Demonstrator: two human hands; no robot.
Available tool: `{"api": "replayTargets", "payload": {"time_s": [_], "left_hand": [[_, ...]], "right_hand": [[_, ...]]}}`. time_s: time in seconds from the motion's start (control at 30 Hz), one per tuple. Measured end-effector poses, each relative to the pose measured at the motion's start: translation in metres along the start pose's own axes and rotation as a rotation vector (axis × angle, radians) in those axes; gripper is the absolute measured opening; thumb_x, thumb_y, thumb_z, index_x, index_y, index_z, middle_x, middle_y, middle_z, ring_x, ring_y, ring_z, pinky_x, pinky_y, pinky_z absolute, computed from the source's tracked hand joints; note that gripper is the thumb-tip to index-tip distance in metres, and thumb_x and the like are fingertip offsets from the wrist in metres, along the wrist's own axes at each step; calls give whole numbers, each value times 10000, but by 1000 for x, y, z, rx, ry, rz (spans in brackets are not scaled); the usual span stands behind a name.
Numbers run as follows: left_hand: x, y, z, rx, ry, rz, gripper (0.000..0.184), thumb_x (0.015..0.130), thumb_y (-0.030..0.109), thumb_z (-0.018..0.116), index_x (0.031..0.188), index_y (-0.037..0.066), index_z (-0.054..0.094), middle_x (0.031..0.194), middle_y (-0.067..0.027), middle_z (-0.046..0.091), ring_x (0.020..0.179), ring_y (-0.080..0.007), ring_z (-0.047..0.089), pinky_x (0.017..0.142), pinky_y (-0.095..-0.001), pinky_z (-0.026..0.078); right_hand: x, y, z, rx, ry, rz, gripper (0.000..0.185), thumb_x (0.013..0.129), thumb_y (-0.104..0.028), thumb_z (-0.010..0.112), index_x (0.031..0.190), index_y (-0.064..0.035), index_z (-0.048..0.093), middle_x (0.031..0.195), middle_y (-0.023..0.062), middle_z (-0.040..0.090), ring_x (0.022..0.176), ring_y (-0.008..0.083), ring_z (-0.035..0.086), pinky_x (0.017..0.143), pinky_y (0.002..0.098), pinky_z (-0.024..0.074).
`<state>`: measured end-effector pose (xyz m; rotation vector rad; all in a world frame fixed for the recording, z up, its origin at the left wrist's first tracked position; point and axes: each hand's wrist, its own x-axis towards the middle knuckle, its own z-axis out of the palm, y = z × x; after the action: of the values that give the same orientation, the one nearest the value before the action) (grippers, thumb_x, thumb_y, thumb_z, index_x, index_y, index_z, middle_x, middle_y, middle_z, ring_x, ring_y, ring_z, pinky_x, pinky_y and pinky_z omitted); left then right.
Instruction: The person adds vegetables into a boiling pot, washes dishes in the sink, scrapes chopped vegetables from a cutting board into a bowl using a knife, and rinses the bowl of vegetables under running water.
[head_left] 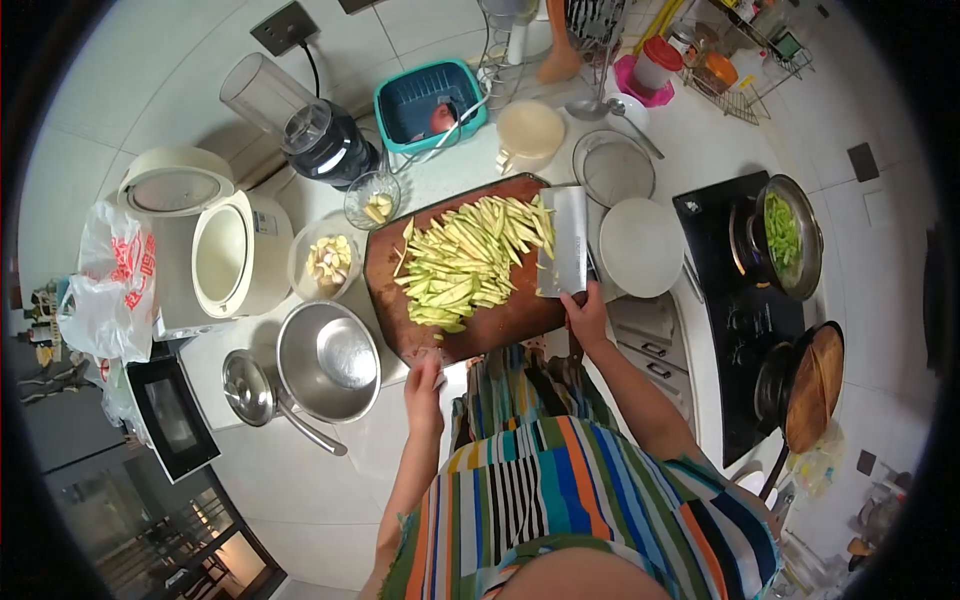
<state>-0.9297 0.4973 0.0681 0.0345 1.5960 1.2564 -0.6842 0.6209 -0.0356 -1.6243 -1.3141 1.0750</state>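
A pile of pale green cut vegetable strips lies on a brown cutting board. My right hand is closed round the handle of a cleaver, whose broad blade rests flat along the board's right side, beside the strips. My left hand is at the board's near left edge, its fingers drawn together; what they hold, if anything, is too small to name.
Left of the board are a steel bowl, a lidded pan and a bowl of garlic. A white plate stands right of it. Further right, a stove bears a pan of green vegetables.
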Motion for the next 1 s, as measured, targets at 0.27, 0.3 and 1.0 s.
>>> {"api": "replayTargets", "payload": {"time_s": [0.27,0.3,1.0], "left_hand": [[124,60,181,1311,95,682,967,504,645,591,1266,176,225,1292,-214,191,1191,-414,132,923,-556,133],[129,59,190,1450,111,554,979,487,711,538,1272,223,214,1300,-221,170,1194,-426,116,911,-581,122],[81,71,213,1241,61,909,591,547,384,633,1091,220,469,1193,-129,326,1096,-384,257,808,-558,268]], "right_hand": [[39,-18,-3,-81,-276,32,277,716,-240,588,838,-21,470,581,114,504,487,233,496,478,322,385],[42,-21,-1,-98,-290,-16,276,717,-237,586,842,-21,469,588,123,510,483,235,499,473,323,383],[26,-106,-3,397,-467,259,148,742,-29,537,848,-33,432,571,25,471,373,94,426,326,227,347]]}}
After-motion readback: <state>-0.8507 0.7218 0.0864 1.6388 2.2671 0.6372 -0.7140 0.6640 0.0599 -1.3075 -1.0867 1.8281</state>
